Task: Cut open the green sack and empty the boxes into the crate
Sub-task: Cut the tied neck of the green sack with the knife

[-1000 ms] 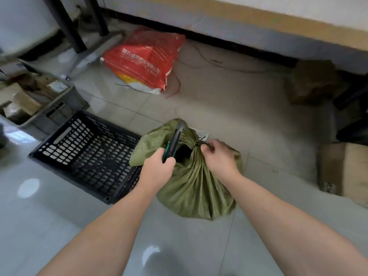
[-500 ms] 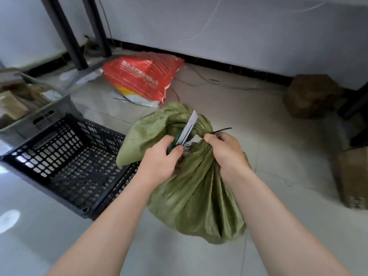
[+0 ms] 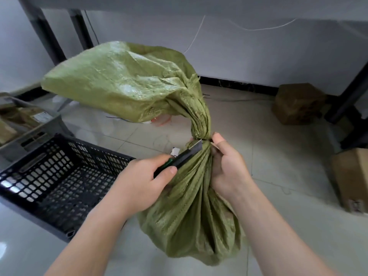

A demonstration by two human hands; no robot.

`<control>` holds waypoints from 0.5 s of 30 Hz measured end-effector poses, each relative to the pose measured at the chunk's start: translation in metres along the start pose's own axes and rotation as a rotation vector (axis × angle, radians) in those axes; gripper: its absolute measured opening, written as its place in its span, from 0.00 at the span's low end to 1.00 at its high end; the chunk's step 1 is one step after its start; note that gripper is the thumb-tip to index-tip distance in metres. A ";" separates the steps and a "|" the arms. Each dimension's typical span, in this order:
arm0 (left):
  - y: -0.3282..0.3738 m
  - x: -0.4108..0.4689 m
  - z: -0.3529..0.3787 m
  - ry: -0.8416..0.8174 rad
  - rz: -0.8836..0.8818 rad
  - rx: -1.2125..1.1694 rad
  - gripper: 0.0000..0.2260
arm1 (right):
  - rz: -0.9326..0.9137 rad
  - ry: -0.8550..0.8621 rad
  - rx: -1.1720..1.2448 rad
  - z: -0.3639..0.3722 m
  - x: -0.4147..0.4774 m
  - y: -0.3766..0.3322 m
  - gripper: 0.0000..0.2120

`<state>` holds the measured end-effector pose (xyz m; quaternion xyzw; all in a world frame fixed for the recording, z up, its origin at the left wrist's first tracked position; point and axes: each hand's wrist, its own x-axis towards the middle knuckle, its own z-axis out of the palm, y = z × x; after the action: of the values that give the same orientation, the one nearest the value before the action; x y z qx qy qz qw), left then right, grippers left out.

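Note:
The green woven sack (image 3: pixel 191 212) stands on the floor in the middle, its neck cinched by a thin black tie (image 3: pixel 202 139) and its loose top flopped up and to the left. My right hand (image 3: pixel 229 166) grips the sack just below the tie. My left hand (image 3: pixel 143 182) holds a green-handled utility knife (image 3: pixel 183 157), and the blade tip rests against the tie on its left side. The black perforated crate (image 3: pixel 59 176) sits on the floor to the left of the sack, with nothing visible inside. The boxes inside the sack are hidden.
A grey bin (image 3: pixel 25 124) with cardboard pieces stands behind the crate at far left. Brown parcels lie at the right: one by the wall (image 3: pixel 298 103), one at the right edge (image 3: pixel 352 180). Dark table legs (image 3: pixel 45 34) rise at back left and right.
The sack has been lifted and its top pulled upright and nearer, hiding the red bag behind. The knife blade has moved from beside the sack's top to the tied neck.

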<state>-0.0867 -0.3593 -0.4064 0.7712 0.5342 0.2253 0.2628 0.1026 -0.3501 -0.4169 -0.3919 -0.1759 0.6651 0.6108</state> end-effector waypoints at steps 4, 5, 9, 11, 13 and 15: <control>0.009 -0.003 -0.008 -0.002 0.017 0.105 0.12 | -0.026 -0.078 0.042 -0.002 -0.005 -0.005 0.09; 0.011 -0.003 -0.009 0.000 0.011 0.118 0.13 | -0.028 -0.088 0.048 -0.002 -0.005 -0.007 0.09; 0.017 -0.005 -0.012 -0.008 -0.040 0.193 0.18 | 0.000 -0.140 -0.015 -0.003 -0.014 -0.014 0.23; 0.017 -0.005 -0.012 -0.038 -0.045 0.223 0.20 | 0.009 -0.166 -0.064 -0.003 -0.018 -0.016 0.27; 0.017 -0.006 -0.012 -0.061 -0.034 0.222 0.22 | -0.004 -0.128 -0.106 -0.006 -0.017 -0.016 0.29; 0.018 -0.006 -0.010 -0.070 -0.026 0.232 0.20 | -0.001 -0.074 -0.121 -0.007 -0.015 -0.018 0.27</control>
<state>-0.0822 -0.3686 -0.3869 0.7969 0.5571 0.1317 0.1932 0.1189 -0.3628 -0.4035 -0.4031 -0.2384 0.6669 0.5796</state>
